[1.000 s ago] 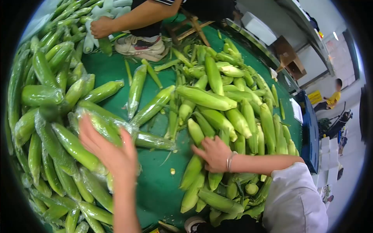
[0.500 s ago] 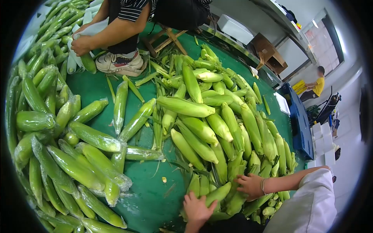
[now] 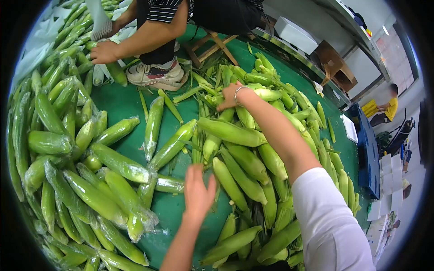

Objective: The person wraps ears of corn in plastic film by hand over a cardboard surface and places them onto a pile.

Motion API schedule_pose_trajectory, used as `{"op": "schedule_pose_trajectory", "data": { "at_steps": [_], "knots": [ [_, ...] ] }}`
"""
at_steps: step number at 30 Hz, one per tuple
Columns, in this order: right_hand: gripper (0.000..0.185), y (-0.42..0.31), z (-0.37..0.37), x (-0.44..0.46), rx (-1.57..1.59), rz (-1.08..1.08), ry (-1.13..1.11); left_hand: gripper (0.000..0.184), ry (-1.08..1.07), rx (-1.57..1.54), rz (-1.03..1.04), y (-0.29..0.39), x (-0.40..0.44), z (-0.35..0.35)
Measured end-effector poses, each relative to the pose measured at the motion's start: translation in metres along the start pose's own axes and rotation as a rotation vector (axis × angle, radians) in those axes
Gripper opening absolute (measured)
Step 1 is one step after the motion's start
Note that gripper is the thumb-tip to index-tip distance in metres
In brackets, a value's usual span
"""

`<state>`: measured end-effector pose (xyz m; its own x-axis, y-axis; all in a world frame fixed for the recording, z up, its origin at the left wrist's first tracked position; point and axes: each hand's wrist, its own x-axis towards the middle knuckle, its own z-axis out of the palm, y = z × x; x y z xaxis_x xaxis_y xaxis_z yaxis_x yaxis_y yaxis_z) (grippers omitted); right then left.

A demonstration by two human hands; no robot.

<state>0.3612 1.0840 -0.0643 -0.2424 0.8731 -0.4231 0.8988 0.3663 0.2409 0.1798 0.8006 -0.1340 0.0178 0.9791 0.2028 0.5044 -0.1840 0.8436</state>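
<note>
My right hand (image 3: 231, 96) reaches across to the far side of a heap of unwrapped green corn ears (image 3: 244, 174). Its fingers curl over an ear of corn (image 3: 226, 114) that stands out from under the palm; the hand hides part of this ear. My left hand (image 3: 198, 192) is over the green floor between the heap and the plastic-wrapped corn, empty, with fingers stretched out and thumb apart. Close to its fingertips is the end of a wrapped ear (image 3: 170, 184). A loose ear (image 3: 233, 244) lies across others at the near edge of the heap.
Plastic-wrapped ears (image 3: 92, 196) are piled on the left. A co-worker's hand (image 3: 105, 52) is near a wrapped ear at top left, beside a pale foam net (image 3: 100, 22). A wooden stool (image 3: 217, 45), a white box (image 3: 296, 34) and a blue pallet (image 3: 365, 151) stand beyond.
My right hand has moved from the near side of the heap to its far side. My left hand has left the near ears and moved up and left, over the floor.
</note>
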Motion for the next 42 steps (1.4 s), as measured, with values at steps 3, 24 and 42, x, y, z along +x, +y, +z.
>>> {"op": "schedule_pose_trajectory", "data": {
  "at_steps": [3, 24, 42],
  "knots": [
    [0.089, 0.005, 0.008, 0.012, -0.258, -0.021, -0.034, 0.048, 0.007, 0.020, 0.035, -0.039, 0.072, 0.042],
    [0.026, -0.025, 0.081, -0.255, -0.026, -0.194, -0.126, 0.060, -0.841, 0.030, -0.283, 0.028, -0.067, 0.047],
    [0.057, -0.048, 0.221, -0.558, 0.442, 0.206, 0.276, 0.051, -0.923, -0.546, 0.040, 0.154, -0.185, 0.005]
  ]
}}
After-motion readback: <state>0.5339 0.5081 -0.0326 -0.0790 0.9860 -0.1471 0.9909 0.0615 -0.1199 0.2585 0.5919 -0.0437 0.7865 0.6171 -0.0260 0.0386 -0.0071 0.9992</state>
